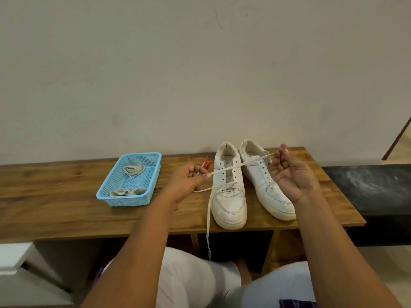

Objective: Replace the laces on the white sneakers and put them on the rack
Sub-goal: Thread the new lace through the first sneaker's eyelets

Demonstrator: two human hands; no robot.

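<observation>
Two white sneakers stand side by side on the wooden table, toes toward me. The left sneaker (pixel 229 196) has a white lace (pixel 235 167) threaded through its lowest eyelets; the right sneaker (pixel 264 181) shows bare eyelets. My left hand (pixel 189 183) pinches one stretch of the lace left of the shoe. My right hand (pixel 291 172), palm up over the right sneaker, pinches the lace near its tip. The lace runs taut between both hands across the shoes. Its other end trails off the table's front edge toward my lap.
A blue plastic basket (pixel 153 174) at the left holds a bundle of laces (pixel 133 170) and rolled pale items (pixel 127 192). Something pink and red (pixel 206 162) lies behind my left hand. A black surface (pixel 367 185) adjoins the table (pixel 66 210) on the right.
</observation>
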